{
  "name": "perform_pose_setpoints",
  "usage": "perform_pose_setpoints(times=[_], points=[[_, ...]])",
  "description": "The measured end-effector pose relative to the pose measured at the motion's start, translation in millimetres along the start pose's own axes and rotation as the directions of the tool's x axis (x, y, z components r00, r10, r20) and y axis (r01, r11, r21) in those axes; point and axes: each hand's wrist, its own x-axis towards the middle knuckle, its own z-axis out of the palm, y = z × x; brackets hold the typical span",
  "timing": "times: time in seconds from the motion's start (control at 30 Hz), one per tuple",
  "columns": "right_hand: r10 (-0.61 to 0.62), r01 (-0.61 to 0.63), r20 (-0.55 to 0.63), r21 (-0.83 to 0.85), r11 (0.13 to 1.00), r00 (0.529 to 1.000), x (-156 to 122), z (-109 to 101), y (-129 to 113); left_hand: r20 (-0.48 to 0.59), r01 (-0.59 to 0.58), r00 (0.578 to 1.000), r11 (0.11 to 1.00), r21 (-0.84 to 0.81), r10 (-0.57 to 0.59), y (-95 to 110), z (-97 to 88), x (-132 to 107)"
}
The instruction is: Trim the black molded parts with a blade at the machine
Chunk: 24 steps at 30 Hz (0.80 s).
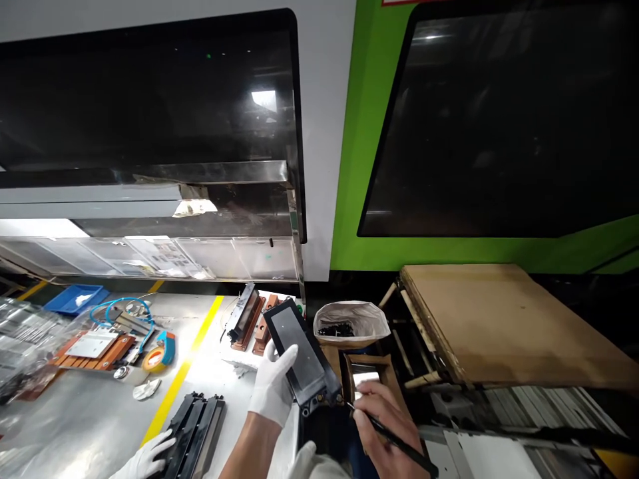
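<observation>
My left hand [274, 386], in a white glove, grips a long black plastic housing [304, 356] by its left side. The housing is tilted, with a smooth grey panel on its face and small brass-coloured fittings at the near end. My bare right hand [387, 426] is closed around a slim black pen-shaped tool [399, 444]. Its thin tip is close to the housing's near right corner; whether they touch I cannot tell. Behind the housing, a copper-coloured fixture [264, 326] carries another black part [243, 313].
Another person's gloved hand [147, 458] rests on black housings [192, 432] at lower left. A white-lined bag [369, 326] holds small black pieces beside an open carton [389, 372]. Tape [154, 359] and a blue tray [74, 299] lie left; a cardboard-topped stand [504, 319] is right.
</observation>
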Motion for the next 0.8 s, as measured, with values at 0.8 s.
perform_pose_setpoints(times=[0.8], points=[[0.193, -0.199, 0.049, 0.289, 0.937, 0.980, 4, 16, 3, -0.172, 0.020, 0.984, 0.994, -0.108, -0.038, 6, -29.5, 4]])
